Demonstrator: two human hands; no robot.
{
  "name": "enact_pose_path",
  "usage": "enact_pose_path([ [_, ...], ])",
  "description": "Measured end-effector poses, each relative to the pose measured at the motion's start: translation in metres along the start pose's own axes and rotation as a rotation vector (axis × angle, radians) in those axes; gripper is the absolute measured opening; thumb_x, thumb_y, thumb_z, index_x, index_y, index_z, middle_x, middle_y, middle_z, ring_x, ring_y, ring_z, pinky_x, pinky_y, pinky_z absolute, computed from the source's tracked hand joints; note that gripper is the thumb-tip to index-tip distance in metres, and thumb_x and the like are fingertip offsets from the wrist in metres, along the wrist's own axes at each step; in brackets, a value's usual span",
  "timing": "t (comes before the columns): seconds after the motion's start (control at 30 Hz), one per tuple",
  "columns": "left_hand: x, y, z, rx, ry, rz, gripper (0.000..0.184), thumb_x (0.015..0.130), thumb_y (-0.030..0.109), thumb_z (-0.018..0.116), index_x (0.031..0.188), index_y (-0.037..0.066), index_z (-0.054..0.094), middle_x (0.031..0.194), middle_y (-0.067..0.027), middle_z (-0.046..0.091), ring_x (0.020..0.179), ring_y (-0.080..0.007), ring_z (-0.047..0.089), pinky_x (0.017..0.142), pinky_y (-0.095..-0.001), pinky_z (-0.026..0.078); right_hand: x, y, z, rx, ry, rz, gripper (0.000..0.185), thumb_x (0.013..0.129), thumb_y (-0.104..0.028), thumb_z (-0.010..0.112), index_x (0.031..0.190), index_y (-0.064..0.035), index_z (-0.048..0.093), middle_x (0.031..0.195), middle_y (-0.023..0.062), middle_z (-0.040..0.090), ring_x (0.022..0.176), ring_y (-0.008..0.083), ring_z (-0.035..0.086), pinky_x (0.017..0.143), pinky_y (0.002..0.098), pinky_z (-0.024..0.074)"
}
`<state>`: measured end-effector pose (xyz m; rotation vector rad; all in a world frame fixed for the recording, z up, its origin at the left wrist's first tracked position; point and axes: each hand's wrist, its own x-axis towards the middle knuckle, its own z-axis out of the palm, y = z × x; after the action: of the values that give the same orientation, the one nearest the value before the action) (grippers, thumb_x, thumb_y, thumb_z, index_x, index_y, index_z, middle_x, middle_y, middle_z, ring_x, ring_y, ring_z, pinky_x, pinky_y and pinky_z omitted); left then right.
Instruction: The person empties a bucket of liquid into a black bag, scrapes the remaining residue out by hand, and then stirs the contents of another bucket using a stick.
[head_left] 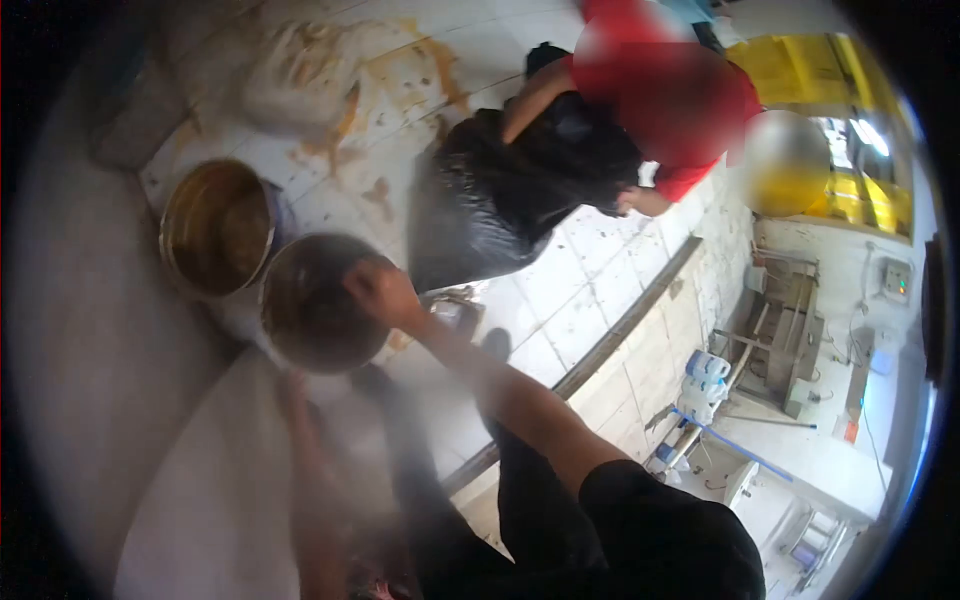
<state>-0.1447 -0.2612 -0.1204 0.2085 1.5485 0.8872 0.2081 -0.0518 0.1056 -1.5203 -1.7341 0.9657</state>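
Stained floor [381, 198] shows around buckets [300, 325] and black bag [480, 225].

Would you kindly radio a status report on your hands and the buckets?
Right hand at nearer bucket; left hand near it, blurred. Second bucket alongside. Black bag close by, held by co-worker.

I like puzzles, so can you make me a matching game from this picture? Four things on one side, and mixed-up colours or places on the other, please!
Things:
1. bag
2. right hand of the camera wearer
3. jugs
4. floor

Places, colours or states:
A. bluish white, in a group
B. tiled, with brown stains
C. black, with the hands of another person on it
D. at the opening of the nearer bucket

Right pairs: 1-C, 2-D, 3-A, 4-B
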Motion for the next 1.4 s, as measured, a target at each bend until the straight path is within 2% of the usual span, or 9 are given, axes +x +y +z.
enact_pose_path([
  [0.2,-0.07,0.082,0.074,0.327,0.156,-0.035,0.052,0.092,0.037,0.051,0.132,0.006,0.041,0.124,-0.0145,0.051,0.105,-0.0265,0.056,0.091,-0.0419,0.041,-0.077,0.069,-0.061,0.093,-0.065,0.547,0.02,0.08,-0.027,0.061,0.088,-0.0079,0.064,0.084,0.0129,0.067,0.082,0.0327,0.063,0.074,0.0414,0.0492],
  [0.4,-0.067,0.113,0.12,1.109,0.1,0.961,0.06,0.088,0.041,0.06,0.128,-0.001,0.044,0.128,-0.0191,0.046,0.118,-0.0314,0.045,0.097,-0.0406,0.036,-0.137,0.138,-0.038,0.016,-0.243,0.594,0.03,0.084,-0.033,0.061,0.099,-0.0079,0.064,0.092,0.0128,0.067,0.085,0.0252,0.065,0.074,0.035,0.0501],
  [0.73,-0.04,0.204,0.147,1.332,0.072,0.663,0.06,0.083,0.027,0.062,0.132,0.002,0.039,0.126,-0.0267,0.045,0.12,-0.0402,0.041,0.099,-0.045,0.035,-0.13,0.098,0.057,0.521,-0.137,0.676,0.069,0.078,-0.047,0.068,0.123,-0.0006,0.044,0.105,0.0177,0.064,0.099,0.0287,0.062,0.084,0.0376,0.0477],
  [0.77,-0.019,0.186,0.137,1.361,-0.001,0.653,0.063,0.082,0.027,0.062,0.135,0.003,0.036,0.13,-0.0274,0.042,0.124,-0.0402,0.038,0.1,-0.0456,0.035,-0.125,0.095,0.06,0.444,-0.185,0.667,0.069,0.082,-0.039,0.067,0.127,0.0012,0.036,0.097,0.0146,0.065,0.084,0.0208,0.063,0.061,0.0307,0.0515],
  [0.97,-0.065,0.161,0.163,1.522,0.1,0.784,0.071,0.082,0.025,0.065,0.14,0.007,0.028,0.143,-0.0267,0.024,0.131,-0.0399,0.03,0.104,-0.0487,0.03,-0.112,0.118,0.087,0.119,0.214,0.494,0.042,0.086,-0.027,0.062,0.116,-0.0012,0.046,0.097,0.0152,0.066,0.086,0.026,0.066,0.07,0.0357,0.0521],
  [1.07,-0.074,0.137,0.158,1.301,-0.084,0.38,0.068,0.085,0.023,0.063,0.141,0.009,0.028,0.145,-0.0226,0.025,0.131,-0.0348,0.033,0.105,-0.0489,0.029,-0.076,0.084,0.044,0.203,0.145,0.562,0.042,0.083,-0.03,0.063,0.115,-0.0059,0.05,0.101,0.0182,0.064,0.094,0.0346,0.062,0.077,0.0413,0.0502],
  [1.17,-0.111,0.136,0.171,1.31,-0.09,0.604,0.067,0.085,0.025,0.062,0.14,0.006,0.029,0.141,-0.0213,0.035,0.13,-0.034,0.035,0.103,-0.0482,0.033,-0.042,0.054,0.002,-0.197,-0.035,0.381,0.045,0.079,-0.025,0.062,0.12,-0.0122,0.049,0.112,0.0183,0.06,0.097,0.0369,0.06,0.08,0.0436,0.0489],
  [1.33,-0.13,0.15,0.192,1.232,-0.106,0.502,0.069,0.084,0.029,0.063,0.14,0.006,0.031,0.139,-0.022,0.036,0.129,-0.0367,0.035,0.104,-0.0483,0.032,0.057,-0.022,-0.05,-0.132,-0.407,0.118,0.092,0.078,-0.023,0.063,0.147,-0.0161,0.002,0.07,0.019,0.063,0.074,0.0389,0.062,0.068,0.0446,0.0472],
  [1.4,-0.138,0.147,0.195,1.281,-0.166,0.53,0.068,0.084,0.032,0.064,0.138,0.005,0.034,0.138,-0.022,0.037,0.129,-0.04,0.033,0.105,-0.0484,0.032,0.12,-0.081,-0.063,-0.216,-0.42,0.009,0.095,0.078,-0.026,0.064,0.146,-0.0161,-0.001,0.085,0.0239,0.064,0.08,0.0413,0.062,0.071,0.0491,0.0479],
])
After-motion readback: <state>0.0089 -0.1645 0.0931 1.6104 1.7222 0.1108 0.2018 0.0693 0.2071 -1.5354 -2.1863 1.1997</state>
